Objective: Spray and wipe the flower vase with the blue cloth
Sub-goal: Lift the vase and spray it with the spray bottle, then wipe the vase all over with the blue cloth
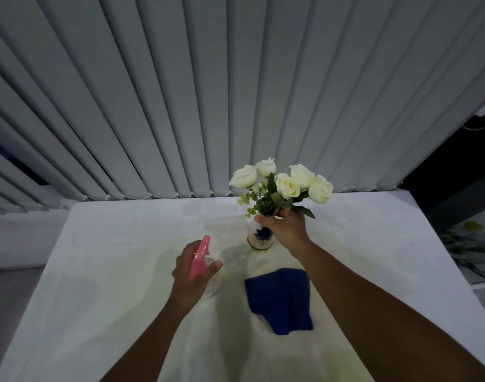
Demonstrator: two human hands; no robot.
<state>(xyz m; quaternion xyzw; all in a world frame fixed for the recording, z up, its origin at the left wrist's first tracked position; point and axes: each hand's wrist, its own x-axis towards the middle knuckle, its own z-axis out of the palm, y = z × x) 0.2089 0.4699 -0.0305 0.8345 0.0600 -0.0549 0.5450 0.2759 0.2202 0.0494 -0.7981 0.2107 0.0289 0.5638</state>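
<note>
The blue cloth (281,300) lies folded on the white-covered desk (98,271), at 6 o'clock from the flower vase (259,238). At 9 o'clock from the cloth, the left hand (193,274) has its grip clamped on a clear spray bottle (205,271) with a pink trigger head. Farther out, the right hand (286,227) grips the vase neck below the white roses (285,183). Grey vertical blinds (208,92) hang behind.
</note>
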